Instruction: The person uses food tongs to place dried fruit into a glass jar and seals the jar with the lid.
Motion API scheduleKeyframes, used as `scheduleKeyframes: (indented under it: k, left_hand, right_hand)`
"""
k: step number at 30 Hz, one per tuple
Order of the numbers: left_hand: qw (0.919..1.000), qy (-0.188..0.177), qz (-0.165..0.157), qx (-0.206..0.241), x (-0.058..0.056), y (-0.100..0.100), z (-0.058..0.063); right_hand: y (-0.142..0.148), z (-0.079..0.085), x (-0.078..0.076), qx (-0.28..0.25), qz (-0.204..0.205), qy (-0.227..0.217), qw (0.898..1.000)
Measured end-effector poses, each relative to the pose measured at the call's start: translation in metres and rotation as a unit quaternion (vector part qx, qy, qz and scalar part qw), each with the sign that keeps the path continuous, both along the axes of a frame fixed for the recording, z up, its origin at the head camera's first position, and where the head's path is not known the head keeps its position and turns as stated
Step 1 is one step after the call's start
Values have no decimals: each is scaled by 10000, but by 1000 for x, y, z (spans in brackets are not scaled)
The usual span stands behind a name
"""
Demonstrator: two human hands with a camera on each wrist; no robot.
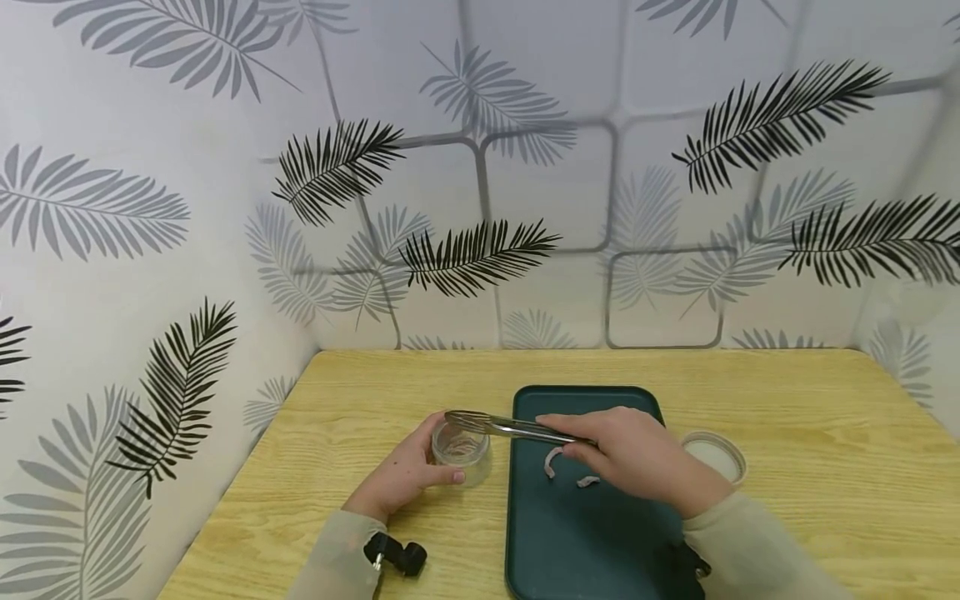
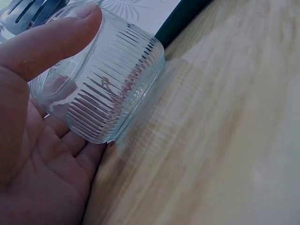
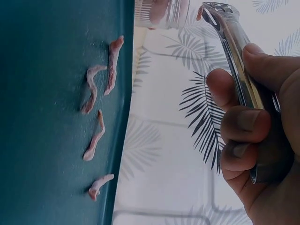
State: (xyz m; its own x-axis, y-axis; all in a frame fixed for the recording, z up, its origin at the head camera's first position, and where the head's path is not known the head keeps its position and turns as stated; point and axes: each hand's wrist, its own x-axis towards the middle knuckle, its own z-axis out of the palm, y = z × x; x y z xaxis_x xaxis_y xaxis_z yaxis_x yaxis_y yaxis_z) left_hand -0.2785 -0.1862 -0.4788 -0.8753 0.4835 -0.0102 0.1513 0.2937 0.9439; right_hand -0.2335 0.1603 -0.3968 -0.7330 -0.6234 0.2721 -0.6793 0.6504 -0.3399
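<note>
Right hand (image 1: 633, 454) grips tongs (image 1: 517, 427), left hand (image 1: 405, 471) clasps a jar (image 1: 467, 457); only the right wrist view shows four strips (image 3: 113, 65).

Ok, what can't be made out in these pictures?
- Head: part of the round lid-like piece, behind the right forearm.
- Head: some pinkish strips on the tray, behind the right hand.
- Left wrist: what the jar holds, blurred by ribbed glass.
- Left wrist: most of the tongs, cut off by the frame's upper-left corner.

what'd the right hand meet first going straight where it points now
Probably the glass jar in the left hand: the tongs in the right hand overlap it in the head view, though depth is unclear.
</note>
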Motion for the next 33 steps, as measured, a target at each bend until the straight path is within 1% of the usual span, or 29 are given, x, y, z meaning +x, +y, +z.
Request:
scheduleKeyframes:
  k: [5, 10, 17, 20, 25, 27, 30, 33]
  left_hand:
    - [9996, 19, -175, 198, -2, 0, -1]
    - [9999, -6, -88, 134, -1, 0, -1]
    - [9999, -49, 125, -109, 1, -1, 1]
    - [9999, -2, 108, -122, 0, -1, 0]
    - [9999, 85, -126, 54, -2, -2, -2]
    - [9998, 84, -170, 102, -2, -2, -2]
    - [9998, 76, -150, 106, -2, -2, -2]
    - [9998, 108, -141, 82, -3, -3, -2]
  right_hand:
    - [-6, 1, 0, -3, 30, -71, 10000]
    - [-8, 2, 1, -22, 23, -133, 9999]
    - [-3, 1, 1, 68, -86, -132, 9999]
    - [5, 0, 2, 108, -115, -154, 9998]
    - [24, -3, 6, 218, -270, -312, 9989]
    - [34, -4, 7, 264, -397, -384, 9981]
    - [49, -6, 9, 321, -568, -387, 9971]
    - [66, -9, 10, 459, -876, -411, 9943]
